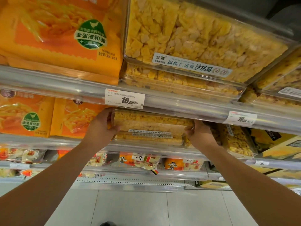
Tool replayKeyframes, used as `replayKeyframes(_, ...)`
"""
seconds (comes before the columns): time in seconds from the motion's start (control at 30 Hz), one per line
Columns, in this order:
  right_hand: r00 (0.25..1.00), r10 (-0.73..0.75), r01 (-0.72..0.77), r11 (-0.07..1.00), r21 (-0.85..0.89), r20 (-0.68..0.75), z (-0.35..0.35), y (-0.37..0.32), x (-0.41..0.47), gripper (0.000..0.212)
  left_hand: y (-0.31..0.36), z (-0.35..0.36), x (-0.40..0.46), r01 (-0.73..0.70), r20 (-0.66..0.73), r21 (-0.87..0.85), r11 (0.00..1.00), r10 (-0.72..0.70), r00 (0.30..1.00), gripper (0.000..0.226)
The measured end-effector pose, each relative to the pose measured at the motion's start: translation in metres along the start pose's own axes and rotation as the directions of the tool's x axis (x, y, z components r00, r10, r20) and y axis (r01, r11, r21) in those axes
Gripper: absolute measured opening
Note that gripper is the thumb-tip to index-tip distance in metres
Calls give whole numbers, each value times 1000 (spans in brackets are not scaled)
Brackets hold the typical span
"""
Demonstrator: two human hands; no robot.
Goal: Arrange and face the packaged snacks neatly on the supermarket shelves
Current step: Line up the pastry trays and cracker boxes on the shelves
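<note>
Hands [101,128] [199,133] grip clear snack box [151,123] — ends; level

We are looking through a single wide-angle head camera, so no second view is sharing the scene. It is facing forward into supermarket shelving and tilting slightly up, showing the upper shelf rail [68,79] from below. We are standing close: the orange snack bags [61,35] and clear sachima boxes [195,39] on the top tier are filling the upper frame, and straight shelf edges are bowing toward the corners. Both forearms are reaching away from us to the middle tier, and the grey floor tiles [146,207] are showing along the bottom edge.
</note>
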State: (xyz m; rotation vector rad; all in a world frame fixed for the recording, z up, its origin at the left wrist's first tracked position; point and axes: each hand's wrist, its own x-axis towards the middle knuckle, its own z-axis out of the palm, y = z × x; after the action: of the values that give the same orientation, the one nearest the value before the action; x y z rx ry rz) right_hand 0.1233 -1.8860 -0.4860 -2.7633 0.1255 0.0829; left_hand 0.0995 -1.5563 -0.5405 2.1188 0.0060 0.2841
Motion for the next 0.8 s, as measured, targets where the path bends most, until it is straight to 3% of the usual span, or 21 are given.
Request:
replayKeyframes(0.17,1000,-14,13,997,81,9,1,3,1,46,-4,1,-2,2,37,-101,995,2,999,66)
replayKeyframes(0.3,1000,-10,6,988,154,21,3,2,2,45,-2,0,0,22,45,-133,991,-17,999,58)
replayKeyframes(0.7,998,46,-47,999,21,39,1,-7,4,57,2,-2,0,64,73,-141,988,-54,996,48)
replayKeyframes(0.8,997,47,-48,999,18,55,0,-7,3,63,2,-2,-1,39,61,-122,992,-31,998,58)
